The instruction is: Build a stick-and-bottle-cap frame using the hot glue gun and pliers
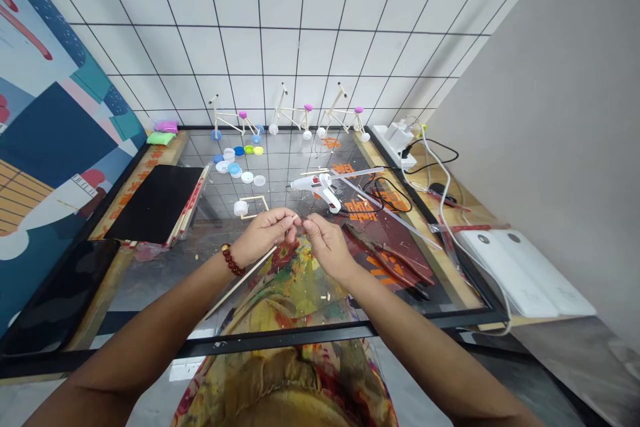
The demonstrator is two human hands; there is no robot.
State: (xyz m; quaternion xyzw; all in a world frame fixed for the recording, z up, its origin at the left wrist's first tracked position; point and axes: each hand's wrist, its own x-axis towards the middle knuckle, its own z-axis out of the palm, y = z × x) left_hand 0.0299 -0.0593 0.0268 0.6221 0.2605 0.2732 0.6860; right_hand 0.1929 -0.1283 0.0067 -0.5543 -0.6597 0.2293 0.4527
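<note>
My left hand (267, 232), with a beaded bracelet at the wrist, has its fingers pinched together on a tiny pale piece. My right hand (326, 240) is close beside it, thumb and fingers pressed together; what they hold is too small to make out. A long thin wooden stick (241, 282) slants beneath my left hand. Just beyond the hands lies a small stick frame (259, 198) with a white cap (241, 208) at its left end. The white glue gun (315, 185) rests on the glass tabletop beyond my right hand.
Three small stick bicycles (230, 115) stand along the back edge. Coloured caps (235, 169) lie mid-left, a black board (157, 203) farther left. Red-handled pliers (395, 260) are at right, near clear glue sticks (390, 210), a power strip (400, 143) and cables.
</note>
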